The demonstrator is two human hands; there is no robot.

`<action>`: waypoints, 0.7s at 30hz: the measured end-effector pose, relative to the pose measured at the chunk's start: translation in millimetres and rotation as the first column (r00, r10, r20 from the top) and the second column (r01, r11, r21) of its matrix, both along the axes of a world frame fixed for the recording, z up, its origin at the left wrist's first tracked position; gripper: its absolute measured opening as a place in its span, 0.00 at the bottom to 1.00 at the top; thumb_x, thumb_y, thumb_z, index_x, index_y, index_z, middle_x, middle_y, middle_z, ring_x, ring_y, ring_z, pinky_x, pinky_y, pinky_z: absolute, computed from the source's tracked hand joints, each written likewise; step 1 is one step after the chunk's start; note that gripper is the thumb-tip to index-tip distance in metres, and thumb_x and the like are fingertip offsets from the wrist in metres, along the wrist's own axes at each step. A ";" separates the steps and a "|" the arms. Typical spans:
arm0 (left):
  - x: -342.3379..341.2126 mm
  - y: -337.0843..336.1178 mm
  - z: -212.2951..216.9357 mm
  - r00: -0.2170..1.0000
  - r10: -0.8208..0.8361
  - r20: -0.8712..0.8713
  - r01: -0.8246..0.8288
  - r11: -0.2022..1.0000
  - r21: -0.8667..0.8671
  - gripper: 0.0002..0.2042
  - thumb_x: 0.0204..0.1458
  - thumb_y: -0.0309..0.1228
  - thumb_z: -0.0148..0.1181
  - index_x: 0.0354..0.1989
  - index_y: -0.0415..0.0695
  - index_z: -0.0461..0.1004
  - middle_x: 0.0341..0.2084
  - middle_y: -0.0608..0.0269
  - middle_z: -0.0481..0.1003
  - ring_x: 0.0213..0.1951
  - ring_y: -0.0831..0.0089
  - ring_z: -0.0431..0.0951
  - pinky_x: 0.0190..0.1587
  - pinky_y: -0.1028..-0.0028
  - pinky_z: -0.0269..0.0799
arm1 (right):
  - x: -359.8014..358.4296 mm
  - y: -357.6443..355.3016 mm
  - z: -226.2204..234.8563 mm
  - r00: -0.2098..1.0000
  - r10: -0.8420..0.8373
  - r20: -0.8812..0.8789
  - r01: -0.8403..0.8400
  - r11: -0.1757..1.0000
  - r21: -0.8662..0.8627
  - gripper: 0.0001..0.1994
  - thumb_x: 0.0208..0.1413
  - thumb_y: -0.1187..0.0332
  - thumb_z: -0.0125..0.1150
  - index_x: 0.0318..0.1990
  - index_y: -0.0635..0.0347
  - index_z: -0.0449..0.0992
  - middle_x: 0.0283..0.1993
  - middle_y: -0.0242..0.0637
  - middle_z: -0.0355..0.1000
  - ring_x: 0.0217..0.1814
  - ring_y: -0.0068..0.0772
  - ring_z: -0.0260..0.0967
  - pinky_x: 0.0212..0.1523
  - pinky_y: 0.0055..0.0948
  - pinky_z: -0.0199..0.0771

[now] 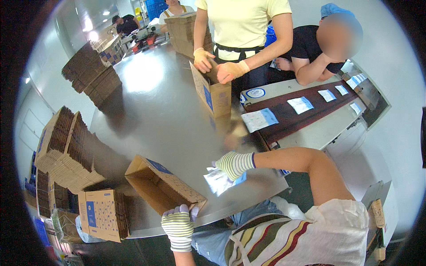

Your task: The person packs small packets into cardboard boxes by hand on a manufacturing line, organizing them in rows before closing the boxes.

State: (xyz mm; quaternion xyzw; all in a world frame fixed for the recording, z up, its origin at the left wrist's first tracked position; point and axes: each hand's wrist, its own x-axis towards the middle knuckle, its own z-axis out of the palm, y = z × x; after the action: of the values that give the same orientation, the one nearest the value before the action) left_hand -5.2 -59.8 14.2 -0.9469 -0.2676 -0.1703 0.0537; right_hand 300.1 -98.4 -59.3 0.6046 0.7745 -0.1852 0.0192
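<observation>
An open cardboard box (162, 186) lies tilted at the near edge of the metal table, its inside showing bare. My left hand (177, 227), in a striped knit glove, has its fingers wrapped over the box's near edge. Out to the right of the box, my right hand (235, 166), gloved the same way, grips a white and blue pouch (219, 181) above the tabletop. More pouches, such as a flat one (260, 120), ride in a row on the dark conveyor belt (290, 124).
Flattened cartons stand in stacks (73, 155) along the left side, with another stack (100, 82) farther back. Across the metal table (151, 106), a person in yellow handles an open box (217, 95). A person in a blue cap (336, 9) leans by the conveyor.
</observation>
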 end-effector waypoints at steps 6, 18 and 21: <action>-2.4 0.0 -0.4 1.000 -0.010 0.020 0.010 1.000 -0.030 0.15 0.47 0.44 0.58 0.19 0.47 0.65 0.15 0.61 0.69 0.20 0.61 0.71 0.27 0.64 0.64 | -47.7 40.6 68.2 0.574 0.280 -0.770 0.158 0.884 0.440 0.33 0.43 0.59 0.65 0.57 0.62 0.64 0.54 0.46 0.67 0.56 0.42 0.63 0.59 0.35 0.59; 0.4 -3.9 -11.9 0.993 -0.096 0.067 0.082 0.979 0.189 0.09 0.48 0.38 0.56 0.26 0.46 0.70 0.17 0.65 0.69 0.21 0.71 0.71 0.22 0.71 0.64 | -118.7 80.4 61.0 0.765 0.283 -0.578 -0.018 0.908 0.419 0.13 0.46 0.61 0.59 0.36 0.58 0.78 0.42 0.42 0.75 0.46 0.37 0.71 0.54 0.32 0.66; -9.3 -9.1 -8.8 0.991 -0.119 0.057 0.107 0.979 0.174 0.15 0.46 0.41 0.58 0.34 0.42 0.72 0.17 0.65 0.68 0.22 0.71 0.71 0.25 0.70 0.65 | -125.2 67.7 72.5 0.966 0.199 -0.163 -0.120 0.909 0.398 0.32 0.45 0.48 0.57 0.54 0.61 0.66 0.50 0.40 0.69 0.56 0.35 0.62 0.65 0.39 0.48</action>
State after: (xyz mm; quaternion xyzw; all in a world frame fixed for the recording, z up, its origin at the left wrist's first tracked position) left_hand -14.5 -68.9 5.3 -0.9462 -0.1995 -0.2269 0.1157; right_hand 174.9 -30.7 13.2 0.5091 0.8407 -0.0871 -0.1628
